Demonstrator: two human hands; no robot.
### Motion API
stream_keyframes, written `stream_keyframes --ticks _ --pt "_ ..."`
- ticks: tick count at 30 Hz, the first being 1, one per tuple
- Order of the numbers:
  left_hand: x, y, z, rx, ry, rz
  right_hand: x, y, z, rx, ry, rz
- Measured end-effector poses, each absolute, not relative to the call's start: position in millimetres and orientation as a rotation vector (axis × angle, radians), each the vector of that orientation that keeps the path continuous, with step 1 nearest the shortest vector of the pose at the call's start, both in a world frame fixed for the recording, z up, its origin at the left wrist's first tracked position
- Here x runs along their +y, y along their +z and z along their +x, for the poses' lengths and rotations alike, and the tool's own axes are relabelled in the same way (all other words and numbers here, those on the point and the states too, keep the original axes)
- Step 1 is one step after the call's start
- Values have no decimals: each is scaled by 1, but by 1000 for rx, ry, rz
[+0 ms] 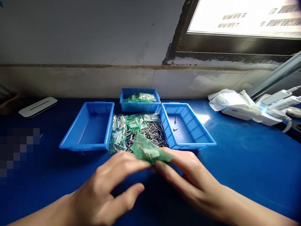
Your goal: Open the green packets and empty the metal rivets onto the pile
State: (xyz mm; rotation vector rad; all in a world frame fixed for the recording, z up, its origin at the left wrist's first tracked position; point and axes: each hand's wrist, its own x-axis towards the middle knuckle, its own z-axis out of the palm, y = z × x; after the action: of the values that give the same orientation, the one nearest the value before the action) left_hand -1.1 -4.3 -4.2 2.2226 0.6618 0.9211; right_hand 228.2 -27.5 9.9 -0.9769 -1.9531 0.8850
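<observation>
A small green see-through plastic bag (145,150) with a pale piece inside is held up in front of me. My right hand (188,171) pinches its lower right edge between thumb and fingers. My left hand (110,182) lies against the bag's lower left side with its fingers stretched out, the thumb well apart. Just beyond the bag is a pile of slim grey metal fasteners (154,131), too small to tell if screws or rivets. Several filled green bags (117,138) lie along the pile's left and far sides.
Blue bins stand around the pile: a left bin (87,147), a right bin (195,145) with two loose fasteners, and a back bin (139,107) holding green bags. A white flat device (39,106) lies far left; white paper (225,99) and plugs sit at right.
</observation>
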Motion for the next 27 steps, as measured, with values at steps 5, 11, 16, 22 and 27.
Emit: stream_keyframes --ticks 5,11,16,22,27 --pt "2 -6 -1 808 918 1940 -26 0 235 -2186 551 -868" --pt "3 2 1 765 991 1912 -30 -7 240 -2122 231 -1017" --pt "2 -4 -3 763 1048 1894 -32 1 237 -2113 369 -1163" --pt "4 -10 -3 732 1080 2091 -32 7 230 -2034 648 -1159" --pt "1 -11 -2 714 1059 2177 -32 7 227 -1971 856 -1110"
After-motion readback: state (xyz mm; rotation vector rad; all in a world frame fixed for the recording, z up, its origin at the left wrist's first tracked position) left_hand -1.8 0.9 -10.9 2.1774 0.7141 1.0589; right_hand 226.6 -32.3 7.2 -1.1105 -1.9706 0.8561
